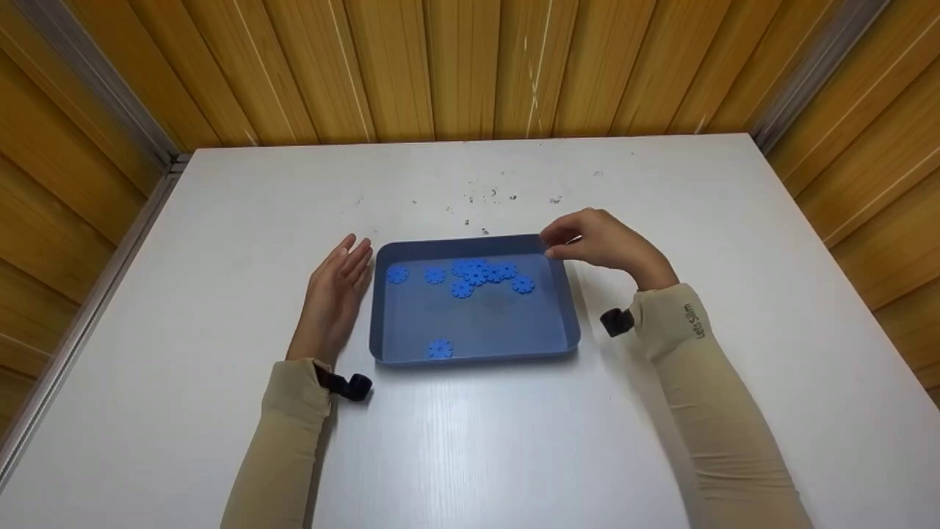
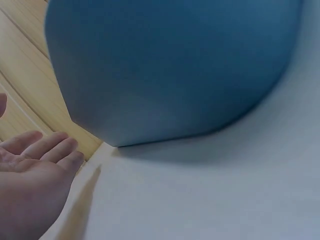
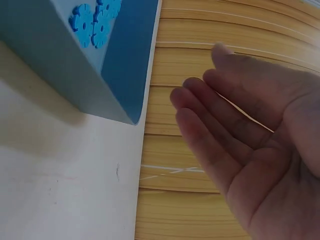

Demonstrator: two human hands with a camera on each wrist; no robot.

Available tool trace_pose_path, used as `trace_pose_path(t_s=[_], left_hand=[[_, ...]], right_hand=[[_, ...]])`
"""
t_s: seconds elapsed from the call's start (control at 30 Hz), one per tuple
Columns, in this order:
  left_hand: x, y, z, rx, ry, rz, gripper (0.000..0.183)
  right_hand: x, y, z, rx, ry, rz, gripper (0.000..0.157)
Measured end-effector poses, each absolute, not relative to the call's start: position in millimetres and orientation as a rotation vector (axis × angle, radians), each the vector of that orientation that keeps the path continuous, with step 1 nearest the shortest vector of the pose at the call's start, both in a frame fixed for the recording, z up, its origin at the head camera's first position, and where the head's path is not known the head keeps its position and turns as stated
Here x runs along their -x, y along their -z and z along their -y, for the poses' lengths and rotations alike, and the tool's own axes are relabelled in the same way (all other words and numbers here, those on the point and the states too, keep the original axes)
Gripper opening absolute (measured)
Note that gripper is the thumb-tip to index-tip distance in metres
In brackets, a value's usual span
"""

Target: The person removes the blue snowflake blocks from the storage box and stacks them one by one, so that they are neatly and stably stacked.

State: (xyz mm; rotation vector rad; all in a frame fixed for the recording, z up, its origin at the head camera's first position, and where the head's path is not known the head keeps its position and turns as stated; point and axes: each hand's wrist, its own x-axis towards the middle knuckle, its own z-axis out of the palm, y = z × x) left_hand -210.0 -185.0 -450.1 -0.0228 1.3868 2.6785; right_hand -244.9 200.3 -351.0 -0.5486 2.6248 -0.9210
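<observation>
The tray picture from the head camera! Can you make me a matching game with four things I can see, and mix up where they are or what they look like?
Things:
1. tray
2. cluster of slotted discs
3. left hand
4. right hand

Places and looks:
A. By the tray's far right corner
B. Greyish blue, with raised sides
C. Beside the tray's left side
D. Bright blue and overlapping

Right pairs: 1-B, 2-D, 3-C, 4-A
</observation>
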Motion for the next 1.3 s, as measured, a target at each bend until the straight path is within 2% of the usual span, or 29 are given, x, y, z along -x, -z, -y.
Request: trace_pose_path(t_s=[0.57,0.83,1.07,1.3], left_hand=[[209,458,186,-0.001,-2.498,-1.539,0.057],[210,460,183,-0.006,-2.469,-1.572,0.053],[211,461,182,-0.035,-2.453,-1.608,0.055],[212,463,182,-0.039,-2.394,-1.713,0.059]], right_hand=[[255,361,-153,0.474,0.601,-2.568,0.033],[257,369,-148,0.456,0.498,-2.572,0.035],[257,374,-145,0.460,0.498,-2.585,0.030],[255,380,-141,0.418,0.516,-2.559,0.034]])
